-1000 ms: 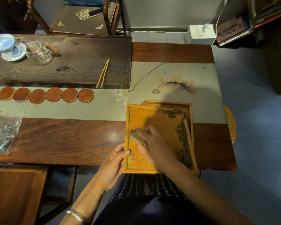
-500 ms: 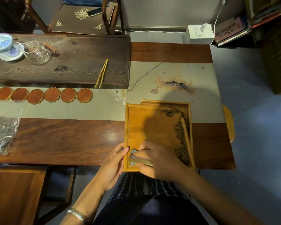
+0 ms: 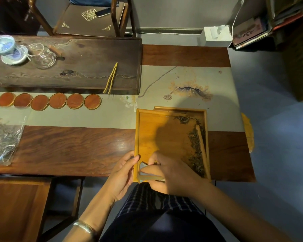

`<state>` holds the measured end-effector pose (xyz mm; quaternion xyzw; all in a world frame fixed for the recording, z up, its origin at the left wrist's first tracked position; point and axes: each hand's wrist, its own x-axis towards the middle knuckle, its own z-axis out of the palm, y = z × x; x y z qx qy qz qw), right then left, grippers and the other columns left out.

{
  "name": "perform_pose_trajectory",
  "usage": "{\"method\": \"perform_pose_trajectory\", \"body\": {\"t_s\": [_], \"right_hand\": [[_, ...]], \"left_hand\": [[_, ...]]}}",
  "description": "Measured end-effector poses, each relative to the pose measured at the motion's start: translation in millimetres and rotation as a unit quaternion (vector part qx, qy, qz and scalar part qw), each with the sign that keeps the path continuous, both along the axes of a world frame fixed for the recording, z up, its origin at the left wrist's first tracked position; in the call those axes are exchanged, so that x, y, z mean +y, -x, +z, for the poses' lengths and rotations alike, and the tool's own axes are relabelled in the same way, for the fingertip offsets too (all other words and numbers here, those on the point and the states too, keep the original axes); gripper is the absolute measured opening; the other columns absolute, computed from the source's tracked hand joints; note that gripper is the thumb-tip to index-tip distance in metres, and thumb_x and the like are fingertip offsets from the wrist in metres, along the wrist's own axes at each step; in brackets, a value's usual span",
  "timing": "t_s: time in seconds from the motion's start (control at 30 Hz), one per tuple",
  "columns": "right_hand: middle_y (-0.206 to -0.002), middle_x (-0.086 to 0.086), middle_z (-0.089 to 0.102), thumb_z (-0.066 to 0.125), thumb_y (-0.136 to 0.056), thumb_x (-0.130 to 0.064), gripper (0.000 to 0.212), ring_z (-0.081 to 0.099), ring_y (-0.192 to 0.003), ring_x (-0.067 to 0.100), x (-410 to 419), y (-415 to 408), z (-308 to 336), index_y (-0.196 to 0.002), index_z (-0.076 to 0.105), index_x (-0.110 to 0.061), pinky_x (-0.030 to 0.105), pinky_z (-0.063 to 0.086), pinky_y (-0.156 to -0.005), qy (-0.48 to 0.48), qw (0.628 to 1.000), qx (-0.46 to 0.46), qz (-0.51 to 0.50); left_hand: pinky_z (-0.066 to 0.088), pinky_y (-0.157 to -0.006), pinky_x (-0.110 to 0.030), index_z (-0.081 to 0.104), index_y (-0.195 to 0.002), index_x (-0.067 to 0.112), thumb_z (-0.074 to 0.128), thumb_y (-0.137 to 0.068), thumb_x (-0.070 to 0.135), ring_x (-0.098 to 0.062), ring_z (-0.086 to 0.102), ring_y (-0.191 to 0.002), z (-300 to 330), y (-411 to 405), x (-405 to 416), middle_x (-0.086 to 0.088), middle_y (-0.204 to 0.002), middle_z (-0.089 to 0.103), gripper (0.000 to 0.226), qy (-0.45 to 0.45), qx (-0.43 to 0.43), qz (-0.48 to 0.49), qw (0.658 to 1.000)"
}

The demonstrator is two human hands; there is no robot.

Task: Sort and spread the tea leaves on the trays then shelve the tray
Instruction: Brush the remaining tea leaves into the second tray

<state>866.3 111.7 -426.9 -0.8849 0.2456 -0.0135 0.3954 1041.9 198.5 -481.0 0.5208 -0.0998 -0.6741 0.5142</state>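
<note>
**Leaves crowded on one side, tray hanging off the table's near edge**

The wooden tray (image 3: 164, 137) sits at the near right of the table (image 3: 68, 149), its near end past the table edge and over the person's lap. The left hand (image 3: 121, 175) grips the tray's near left rim, thumb on the rail. The right hand (image 3: 171, 173) is curled around a flat, pale scraper-like tool (image 3: 150, 177) low in the tray's near left corner; what exactly the tool is I cannot tell. The tea leaves (image 3: 196, 147) lie in a dark band along the right wall, with a small tuft (image 3: 183, 119) at the far right corner. A bamboo stick (image 3: 200, 142) rests among them. Most of the tray floor is bare.

The risks, to my eye: a hard sweep toward the right wall could flick leaves over the low rim onto the table runner (image 3: 191, 79) or the floor. Pressing down at the overhanging near end could tip the tray if the left hand slackens. The loose stick could roll and drag leaves back into a heap. A second tray (image 3: 178, 108) seems to lie beneath, so the upper one may slide.
</note>
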Motion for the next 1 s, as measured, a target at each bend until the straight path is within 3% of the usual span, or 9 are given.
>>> {"method": "perform_pose_trajectory", "body": {"t_s": [0.07,0.2,0.27,0.33,0.4,0.5,0.73,0.9,1.0], "right_hand": [[-0.094,-0.006,0.053,0.071,-0.079,-0.033,0.04,0.051,-0.074,0.009,-2,2,1,-0.11,0.051,-0.019,0.035,0.051,-0.062,-0.003,1.0,0.019,0.002],[-0.104,0.0,0.05,0.06,-0.082,-0.037,0.03,0.05,-0.078,0.014,-13,10,2,-0.1,0.061,-0.012,0.037,0.05,-0.059,0.075,0.993,0.04,0.087],[-0.105,-0.002,0.05,0.06,-0.082,-0.036,0.023,0.05,-0.078,0.011,-18,16,2,-0.093,0.063,-0.016,0.033,0.049,-0.058,0.05,0.995,0.026,0.08],[-0.107,-0.004,0.05,0.062,-0.084,-0.034,0.022,0.05,-0.082,0.009,-20,17,2,-0.1,0.064,-0.02,0.029,0.047,-0.062,0.015,0.999,0.007,0.044],[-0.108,-0.005,0.051,0.063,-0.085,-0.031,0.028,0.052,-0.088,0.011,-22,13,1,-0.11,0.065,-0.02,0.034,0.05,-0.066,-0.009,1.0,-0.02,-0.002],[-0.104,-0.005,0.052,0.062,-0.086,-0.029,0.029,0.054,-0.086,0.013,-22,-3,1,-0.114,0.065,-0.019,0.041,0.051,-0.067,-0.029,0.997,-0.05,-0.046],[-0.103,-0.011,0.047,0.058,-0.091,-0.039,0.025,0.049,-0.081,0.006,-17,-26,1,-0.111,0.062,-0.026,0.032,0.047,-0.067,-0.033,0.999,-0.037,-0.018],[-0.107,-0.006,0.05,0.059,-0.089,-0.039,0.024,0.05,-0.085,0.011,-16,-19,0,-0.108,0.066,-0.024,0.031,0.046,-0.072,-0.021,0.998,0.009,0.05],[-0.103,-0.004,0.05,0.06,-0.087,-0.039,0.023,0.051,-0.082,0.014,-20,-16,3,-0.099,0.067,-0.021,0.038,0.049,-0.069,-0.002,0.995,0.057,0.079]], "left_hand": [[0.054,-0.079,-0.044,0.061,-0.123,0.004,0.063,-0.088,0.028,-0.035,0.059,-0.097,-1,-1,1,-0.029,-0.117,0.062,0.042,-0.001,-0.006,0.006,1.0],[0.057,-0.07,-0.04,0.063,-0.12,0.005,0.057,-0.087,0.024,-0.032,0.064,-0.086,-3,-4,6,-0.024,-0.111,0.068,0.038,-0.01,0.0,0.026,1.0],[0.059,-0.072,-0.038,0.062,-0.121,0.003,0.057,-0.087,0.023,-0.03,0.067,-0.089,-3,-7,8,-0.023,-0.112,0.068,0.04,-0.015,0.01,0.033,0.999],[0.059,-0.073,-0.04,0.064,-0.118,0.005,0.059,-0.085,0.023,-0.03,0.068,-0.088,-1,-8,6,-0.025,-0.112,0.067,0.038,-0.019,0.013,0.037,0.999],[0.048,-0.068,-0.044,0.069,-0.111,0.01,0.06,-0.084,0.026,-0.028,0.054,-0.084,2,-8,3,-0.027,-0.113,0.058,0.032,-0.02,0.004,0.033,0.999],[0.034,-0.068,-0.037,0.071,-0.109,0.013,0.063,-0.086,0.025,-0.02,0.037,-0.086,4,-4,1,-0.026,-0.116,0.048,0.027,-0.012,0.003,0.032,0.999],[0.057,-0.058,-0.026,0.073,-0.1,0.013,0.058,-0.083,0.021,-0.018,0.067,-0.07,6,-1,0,-0.012,-0.088,0.071,0.024,0.003,0.015,0.051,0.999],[0.058,-0.059,-0.026,0.07,-0.105,0.009,0.058,-0.085,0.021,-0.016,0.067,-0.07,10,-6,-2,-0.012,-0.09,0.07,0.026,0.015,0.004,0.028,0.999],[0.058,-0.061,-0.03,0.069,-0.107,0.008,0.057,-0.085,0.021,-0.019,0.067,-0.071,10,-6,-2,-0.016,-0.094,0.07,0.028,0.006,-0.009,0.022,1.0]]}}
